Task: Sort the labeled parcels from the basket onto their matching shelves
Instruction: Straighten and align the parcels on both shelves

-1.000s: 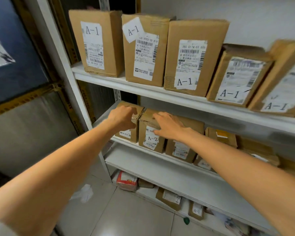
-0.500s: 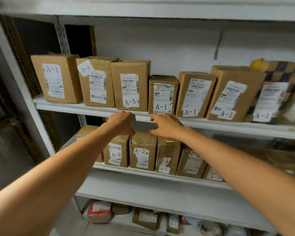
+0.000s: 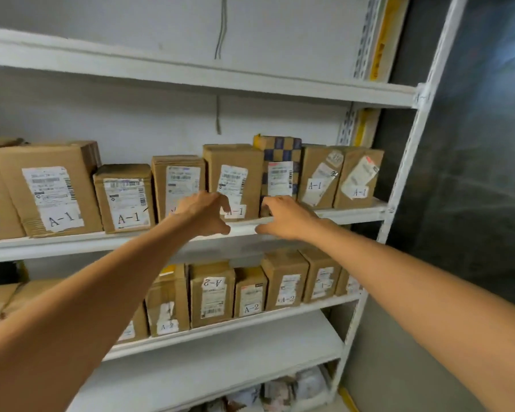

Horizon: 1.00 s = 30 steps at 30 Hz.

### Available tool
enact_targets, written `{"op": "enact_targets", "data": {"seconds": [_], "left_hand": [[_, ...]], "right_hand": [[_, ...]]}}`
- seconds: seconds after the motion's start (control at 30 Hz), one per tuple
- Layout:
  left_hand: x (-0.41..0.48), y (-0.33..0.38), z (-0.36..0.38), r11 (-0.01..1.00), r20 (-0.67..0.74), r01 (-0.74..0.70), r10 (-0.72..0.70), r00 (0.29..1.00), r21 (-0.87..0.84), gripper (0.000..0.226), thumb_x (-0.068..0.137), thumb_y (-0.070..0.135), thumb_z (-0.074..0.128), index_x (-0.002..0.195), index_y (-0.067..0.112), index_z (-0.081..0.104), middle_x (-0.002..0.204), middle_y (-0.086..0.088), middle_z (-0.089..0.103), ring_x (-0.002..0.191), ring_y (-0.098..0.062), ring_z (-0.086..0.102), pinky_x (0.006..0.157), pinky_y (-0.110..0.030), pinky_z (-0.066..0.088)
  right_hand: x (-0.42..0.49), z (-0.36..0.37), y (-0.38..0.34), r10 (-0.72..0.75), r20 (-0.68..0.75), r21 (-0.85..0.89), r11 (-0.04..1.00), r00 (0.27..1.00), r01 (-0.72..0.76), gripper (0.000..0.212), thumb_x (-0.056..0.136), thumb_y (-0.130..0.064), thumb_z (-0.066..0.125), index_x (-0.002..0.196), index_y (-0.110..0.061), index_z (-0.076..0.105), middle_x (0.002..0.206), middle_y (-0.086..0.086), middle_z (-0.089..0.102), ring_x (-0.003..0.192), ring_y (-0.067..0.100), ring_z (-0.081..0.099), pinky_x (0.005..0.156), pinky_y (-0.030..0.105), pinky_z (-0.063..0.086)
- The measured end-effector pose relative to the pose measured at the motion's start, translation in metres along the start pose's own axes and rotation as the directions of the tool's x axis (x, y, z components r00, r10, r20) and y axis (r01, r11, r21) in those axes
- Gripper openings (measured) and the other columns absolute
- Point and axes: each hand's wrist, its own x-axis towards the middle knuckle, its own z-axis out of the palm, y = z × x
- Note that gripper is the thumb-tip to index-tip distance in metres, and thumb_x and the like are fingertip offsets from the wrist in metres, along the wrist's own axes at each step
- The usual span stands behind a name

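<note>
Several brown parcels labelled A-1 stand in a row on the middle shelf. Among them is a blue-and-tan chequered parcel. Below, parcels labelled A-2 fill the shelf underneath. My left hand hovers in front of an A-1 parcel, its fingers and thumb loosely curved and holding nothing. My right hand is stretched out beside it at the shelf's front edge, fingers relaxed and holding nothing. The basket is out of view.
A bare white shelf runs above the A-1 row, and another bare board lies under the A-2 row. The rack's white upright stands at the right against a dark wall. Soft packets sit at the bottom.
My view has swung right and upward along the rack. Both hands have risen from the A-2 parcels to the A-1 shelf edge, still holding nothing.
</note>
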Motion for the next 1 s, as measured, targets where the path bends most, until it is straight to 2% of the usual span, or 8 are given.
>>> {"op": "enact_targets", "data": {"seconds": [0.07,0.27,0.37,0.47,0.6,0.7,0.8,1.0], "left_hand": [[0.014,0.026,-0.002,1.0,-0.018,-0.019,0.019,1.0,0.002,0.05,0.076,0.037,0.076,0.122,0.027,0.059,0.111,0.0,0.066,0.095,-0.02,0.061,0.067,-0.029,0.05],[0.06,0.1,0.007,0.998,-0.038,-0.055,0.057,0.998,0.043,0.048,0.077,0.031,0.075,0.122,0.025,0.06,0.112,-0.002,0.066,0.094,-0.022,0.064,0.079,-0.036,0.056],[0.095,0.14,0.006,0.995,-0.052,-0.08,0.083,0.995,0.061,0.052,0.079,0.029,0.075,0.126,0.023,0.056,0.119,-0.003,0.063,0.097,-0.023,0.063,0.081,-0.036,0.055],[0.137,0.18,0.002,0.993,-0.124,-0.096,0.104,0.987,0.068,0.051,0.078,0.028,0.076,0.125,0.026,0.057,0.115,0.0,0.065,0.095,-0.02,0.063,0.073,-0.031,0.053],[0.185,0.223,0.01,0.989,-0.165,-0.103,0.12,0.979,0.108,0.051,0.078,0.024,0.075,0.125,0.025,0.056,0.119,0.0,0.063,0.098,-0.019,0.062,0.073,-0.03,0.053],[0.21,0.239,0.017,0.989,-0.212,-0.097,0.119,0.97,0.113,0.051,0.079,0.012,0.071,0.127,0.022,0.056,0.125,-0.003,0.06,0.104,-0.022,0.061,0.077,-0.031,0.055],[0.229,0.242,0.014,0.987,-0.223,-0.094,0.121,0.967,0.131,0.053,0.078,0.003,0.067,0.128,0.016,0.054,0.124,-0.007,0.056,0.107,-0.025,0.058,0.079,-0.028,0.051],[0.263,0.243,0.013,0.985,-0.191,-0.058,0.088,0.978,0.16,0.066,0.076,0.004,0.071,0.135,0.015,0.042,0.123,-0.01,0.044,0.112,-0.026,0.049,0.086,-0.035,0.051]], "right_hand": [[-0.005,-0.01,0.026,0.02,-0.037,-0.02,1.0,0.999,-0.02,0.055,0.082,-0.044,0.068,0.123,-0.01,0.051,0.123,0.008,0.056,0.107,0.026,0.054,0.074,0.034,0.044],[-0.004,-0.031,0.107,-0.001,-0.093,0.004,1.0,0.996,0.001,0.046,0.08,-0.04,0.071,0.117,-0.017,0.057,0.118,0.005,0.061,0.103,0.026,0.059,0.069,0.033,0.044],[-0.003,-0.048,0.154,0.015,-0.098,-0.057,0.998,0.995,-0.02,0.059,0.081,-0.049,0.068,0.125,-0.012,0.053,0.127,0.009,0.057,0.11,0.029,0.056,0.075,0.035,0.045],[0.004,-0.07,0.203,0.013,-0.089,-0.116,0.993,0.996,-0.023,0.055,0.084,-0.043,0.066,0.126,-0.009,0.053,0.126,0.009,0.057,0.11,0.026,0.056,0.082,0.035,0.048],[0.019,-0.089,0.257,0.004,-0.071,-0.072,0.997,0.997,-0.009,0.048,0.088,-0.031,0.065,0.128,-0.009,0.052,0.134,0.009,0.051,0.125,0.025,0.045,0.085,0.025,0.035],[0.035,-0.097,0.288,0.034,-0.044,-0.076,0.996,0.998,-0.038,0.052,0.087,-0.027,0.067,0.13,-0.006,0.047,0.141,0.012,0.044,0.132,0.027,0.037,0.102,0.034,0.034],[0.058,-0.102,0.311,0.036,-0.077,-0.019,0.999,0.996,-0.038,0.058,0.089,-0.012,0.065,0.14,-0.005,0.038,0.153,0.013,0.03,0.143,0.027,0.023,0.113,0.038,0.025],[0.103,-0.098,0.328,0.006,-0.124,0.052,0.999,0.992,0.0,0.082,0.085,-0.002,0.066,0.15,-0.003,0.016,0.159,0.015,0.012,0.148,0.028,0.006,0.117,0.036,0.01]]}}
